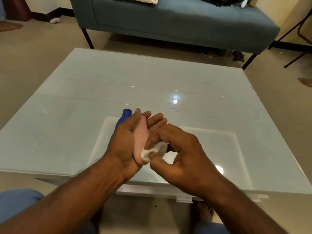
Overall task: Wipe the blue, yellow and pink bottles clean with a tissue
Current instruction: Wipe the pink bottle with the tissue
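My left hand (125, 142) is wrapped around a pink bottle (141, 137), held lengthwise above the near part of the white glass table (152, 81). My right hand (182, 149) pinches a crumpled white tissue (152, 152) and presses it against the bottle's lower end. A blue bottle (124, 118) stands on the table just behind my left hand, with only its cap and upper body showing. No yellow bottle is visible.
A grey-blue sofa (177, 22) stands beyond the table with a cushion (136, 0) and dark items on it. My knees (18, 203) are at the near edge. Another person's foot (305, 81) is at the far right on the tiled floor.
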`<state>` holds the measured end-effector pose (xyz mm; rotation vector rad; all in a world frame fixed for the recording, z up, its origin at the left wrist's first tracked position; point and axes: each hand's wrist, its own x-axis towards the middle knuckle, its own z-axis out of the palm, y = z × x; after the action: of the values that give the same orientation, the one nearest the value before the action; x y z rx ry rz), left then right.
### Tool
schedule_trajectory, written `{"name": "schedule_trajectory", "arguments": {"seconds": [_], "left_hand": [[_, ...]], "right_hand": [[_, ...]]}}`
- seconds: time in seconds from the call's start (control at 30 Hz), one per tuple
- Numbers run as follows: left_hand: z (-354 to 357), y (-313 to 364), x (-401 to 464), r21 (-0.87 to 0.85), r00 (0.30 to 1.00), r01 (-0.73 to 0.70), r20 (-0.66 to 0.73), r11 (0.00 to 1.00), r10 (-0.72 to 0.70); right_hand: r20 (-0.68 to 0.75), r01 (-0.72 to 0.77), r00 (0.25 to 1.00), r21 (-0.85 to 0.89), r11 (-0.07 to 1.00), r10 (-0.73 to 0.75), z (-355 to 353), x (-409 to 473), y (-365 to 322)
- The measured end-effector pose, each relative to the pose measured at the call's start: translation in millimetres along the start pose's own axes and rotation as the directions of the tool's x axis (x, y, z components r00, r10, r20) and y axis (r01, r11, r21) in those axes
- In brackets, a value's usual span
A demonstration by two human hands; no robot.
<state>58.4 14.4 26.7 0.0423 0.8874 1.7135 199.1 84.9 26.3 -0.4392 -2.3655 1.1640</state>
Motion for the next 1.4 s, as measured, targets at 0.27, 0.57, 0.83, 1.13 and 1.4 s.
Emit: {"name": "schedule_trajectory", "arguments": {"seconds": [0.27,0.57,0.83,1.13,1.4], "left_hand": [[3.6,-13.2,-4.3,0.150,0.999,-0.038,0.004,0.988,0.038],[2.5,-19.1,-7.7,0.233,0.994,-0.098,-0.015,0.968,0.104],[-1.7,-9.2,-2.4,0.136,0.999,-0.043,0.017,0.990,0.041],[0.2,-6.6,0.0,0.148,0.999,-0.047,-0.002,0.988,0.048],[4.0,-20.1,-6.8,0.264,0.995,-0.096,0.019,0.960,0.094]], "right_hand": [[-0.161,-0.040,0.986,0.017,0.999,0.042,-2.2,4.2,4.3],[-0.268,-0.097,0.959,-0.014,0.995,0.089,-0.9,6.2,6.4],[-0.070,0.091,0.993,-0.049,0.995,-0.094,3.0,3.4,-0.3],[-0.041,0.132,0.990,-0.018,0.991,-0.133,0.9,0.8,-4.0],[-0.245,-0.029,0.969,-0.007,1.000,0.027,-3.2,6.3,2.5]]}}
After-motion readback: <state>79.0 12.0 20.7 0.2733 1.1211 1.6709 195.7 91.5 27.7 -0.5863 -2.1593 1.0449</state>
